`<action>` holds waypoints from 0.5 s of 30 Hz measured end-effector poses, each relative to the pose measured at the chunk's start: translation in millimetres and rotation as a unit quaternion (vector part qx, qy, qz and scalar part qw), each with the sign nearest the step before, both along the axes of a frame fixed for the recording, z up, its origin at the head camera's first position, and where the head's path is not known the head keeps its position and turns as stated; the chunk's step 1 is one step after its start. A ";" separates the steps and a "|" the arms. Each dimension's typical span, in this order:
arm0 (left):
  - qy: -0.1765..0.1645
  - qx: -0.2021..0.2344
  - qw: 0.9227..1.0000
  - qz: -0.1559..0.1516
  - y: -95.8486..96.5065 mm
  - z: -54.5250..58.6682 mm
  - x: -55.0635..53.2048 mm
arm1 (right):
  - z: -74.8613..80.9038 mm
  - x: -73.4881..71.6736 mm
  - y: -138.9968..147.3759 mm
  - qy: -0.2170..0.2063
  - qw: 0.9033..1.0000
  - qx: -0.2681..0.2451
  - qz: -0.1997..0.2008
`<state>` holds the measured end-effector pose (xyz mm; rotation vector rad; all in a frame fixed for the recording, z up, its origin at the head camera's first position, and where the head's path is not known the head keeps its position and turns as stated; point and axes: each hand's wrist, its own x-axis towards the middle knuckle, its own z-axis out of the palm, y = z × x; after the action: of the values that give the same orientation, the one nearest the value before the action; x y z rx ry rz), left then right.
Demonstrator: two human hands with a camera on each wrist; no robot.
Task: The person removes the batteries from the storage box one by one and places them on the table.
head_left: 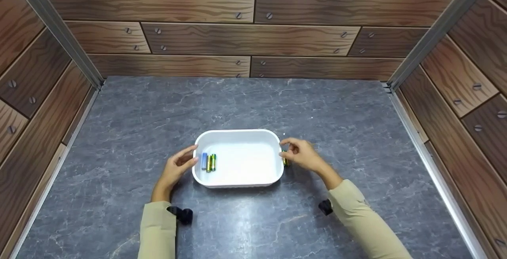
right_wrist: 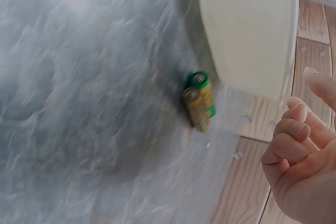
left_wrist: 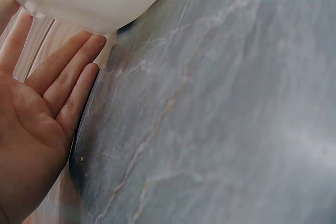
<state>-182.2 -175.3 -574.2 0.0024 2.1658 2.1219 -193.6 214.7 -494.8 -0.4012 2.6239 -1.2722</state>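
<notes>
A white plastic tub [head_left: 245,185] stands on the grey tabletop between both hands. Inside it, near its left end, lie one blue battery [head_left: 204,161] and two green-and-gold batteries [head_left: 211,162]. My left hand [head_left: 176,170] has its thumb and index fingertips at the tub's left rim; its other fingers [left_wrist: 63,80] extend straight beside the tub in the left wrist view. At the right rim, my right hand [head_left: 304,154] has its index and thumb tips spaced apart, the remaining fingers [right_wrist: 286,142] loosely bent. Two more green-and-gold batteries [right_wrist: 199,102] lie side by side against the tub's right end, partly hidden in the head view.
Grey marbled tabletop [head_left: 237,100] surrounds the tub. Wood-patterned panels [head_left: 253,39] form walls at the back and both sides, with metal posts [head_left: 435,33] in the corners. Each wrist carries a small black camera [head_left: 184,215].
</notes>
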 end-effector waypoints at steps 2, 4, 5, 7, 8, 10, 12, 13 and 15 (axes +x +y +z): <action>0.000 0.001 1.000 -0.001 0.0 -0.1 -0.1 | 2.1 1.7 -5.1 0.006 1.000 -0.006 0.013; 0.000 0.002 1.000 0.000 0.1 -0.2 -0.1 | 3.2 3.4 -10.0 0.016 0.999 -0.011 0.027; 0.001 0.003 1.000 0.000 0.1 -0.2 -0.2 | 3.6 4.3 -12.6 0.018 0.999 -0.013 0.033; 0.002 0.004 1.000 0.001 0.3 -0.2 -0.2 | 3.4 5.8 -17.2 0.027 0.999 -0.012 0.043; 0.003 0.004 1.000 0.001 0.3 -0.3 -0.2 | 3.2 6.2 -19.3 0.028 0.998 -0.014 0.048; 0.005 0.004 1.000 0.000 0.3 -0.3 -0.2 | 2.7 7.3 -23.5 0.024 0.998 -0.017 0.054; 0.007 0.004 1.000 0.001 0.3 -0.3 -0.2 | 2.2 7.8 -27.2 0.021 0.998 -0.019 0.059; 0.007 0.004 1.000 0.001 0.3 -0.2 -0.2 | 2.0 8.0 -29.1 0.019 0.998 -0.020 0.060; 0.007 0.003 1.000 0.003 0.3 -0.3 -0.3 | 1.7 8.6 -32.8 0.017 0.998 -0.017 0.063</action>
<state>-182.5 -175.1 -574.4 0.0126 2.1701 2.1381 -185.0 181.9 -493.0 -0.5883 2.5620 -1.2813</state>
